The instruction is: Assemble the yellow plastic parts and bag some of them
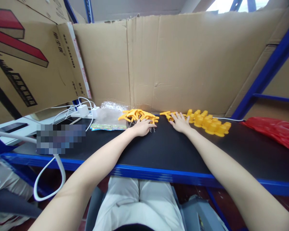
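Note:
My left hand [142, 127] rests against the near side of a pile of yellow branched plastic pieces [137, 114], its fingers stretched out over them. Thin metal spirals [153, 130] poke out beside its fingertips. To the right, my right hand [181, 123] lies with fingers spread, partly covering another yellow branched piece [165, 113] and a yellow ring-like part [170, 118]. Just right of that hand, several yellow cup-shaped plastic parts [208, 123] stand in rows. What lies under both palms is hidden.
A clear plastic bag [110, 117] lies left of the pile, near white chargers [82, 110] and cables. A red plastic bag [274, 130] sits at the far right. Cardboard [195, 64] walls the back. The black tabletop [156, 150] has a blue front edge [159, 173].

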Available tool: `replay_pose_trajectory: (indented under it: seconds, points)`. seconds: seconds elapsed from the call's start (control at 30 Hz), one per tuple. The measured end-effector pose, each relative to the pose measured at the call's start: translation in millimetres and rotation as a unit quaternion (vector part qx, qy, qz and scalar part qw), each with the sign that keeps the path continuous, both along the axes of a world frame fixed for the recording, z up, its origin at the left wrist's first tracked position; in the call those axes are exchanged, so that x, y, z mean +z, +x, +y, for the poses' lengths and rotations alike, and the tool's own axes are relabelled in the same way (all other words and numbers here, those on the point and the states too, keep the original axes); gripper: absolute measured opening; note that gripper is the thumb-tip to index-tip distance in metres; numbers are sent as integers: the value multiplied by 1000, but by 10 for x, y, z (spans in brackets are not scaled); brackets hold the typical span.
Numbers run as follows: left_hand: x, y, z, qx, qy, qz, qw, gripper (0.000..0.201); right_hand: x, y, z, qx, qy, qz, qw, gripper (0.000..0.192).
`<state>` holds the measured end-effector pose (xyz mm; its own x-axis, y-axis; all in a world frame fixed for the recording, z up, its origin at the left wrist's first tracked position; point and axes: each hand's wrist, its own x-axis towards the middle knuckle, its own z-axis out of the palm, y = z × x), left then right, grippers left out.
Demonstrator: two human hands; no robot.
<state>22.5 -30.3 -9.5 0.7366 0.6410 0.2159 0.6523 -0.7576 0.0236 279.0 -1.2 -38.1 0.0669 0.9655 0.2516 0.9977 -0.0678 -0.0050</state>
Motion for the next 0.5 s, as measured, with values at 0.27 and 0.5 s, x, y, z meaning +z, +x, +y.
replay_pose_trajectory:
  seconds: [0.27, 0.5]
  points:
    - [-58, 2, 64, -3, 3, -16, 1000, 37, 238, 14, -138, -41, 34, -37, 998, 57]
    - [-24, -17, 35, -27, 2, -22, 999, 37, 359, 372, -129, -168, 46, -13, 985, 55]
